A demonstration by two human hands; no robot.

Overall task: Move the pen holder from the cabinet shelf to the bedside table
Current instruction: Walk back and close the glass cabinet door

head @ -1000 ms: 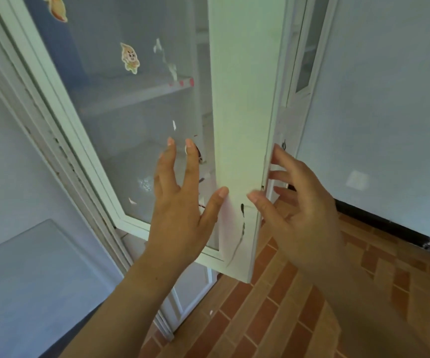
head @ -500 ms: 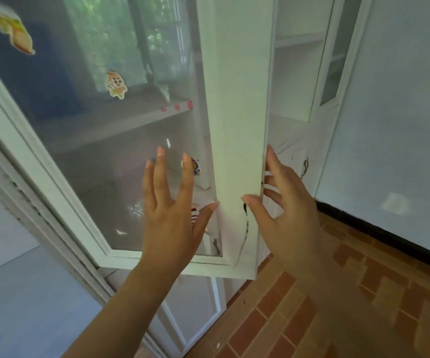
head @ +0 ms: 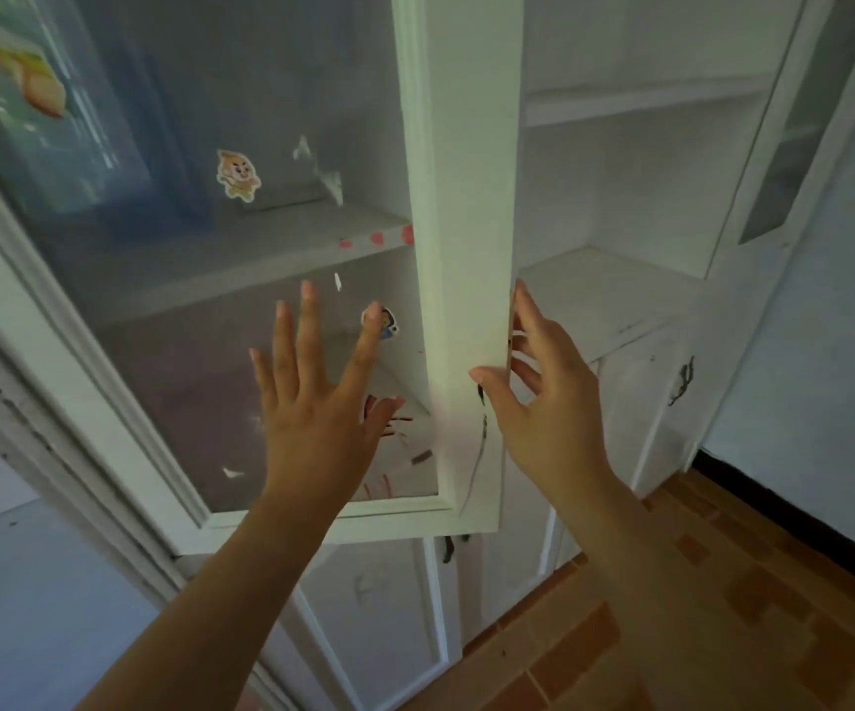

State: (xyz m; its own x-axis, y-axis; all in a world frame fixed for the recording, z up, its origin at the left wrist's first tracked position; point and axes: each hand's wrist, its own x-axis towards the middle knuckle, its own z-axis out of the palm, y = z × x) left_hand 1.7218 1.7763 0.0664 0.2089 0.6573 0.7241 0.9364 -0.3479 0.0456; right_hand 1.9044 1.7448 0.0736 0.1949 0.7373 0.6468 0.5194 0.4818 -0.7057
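Left grip is spread flat, fingers straight, in front of the glass door. Right grip is loose too, holding nothing, thumb touching the door's edge. Pen holder: honestly can't make it out through the smeary glass or on the cabinet shelf.

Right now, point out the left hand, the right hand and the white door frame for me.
left hand (head: pixel 315 423): head view, back of the hand.
right hand (head: pixel 543 405): head view, back of the hand.
door frame (head: pixel 466 197): head view, upright white strip beside the glass.
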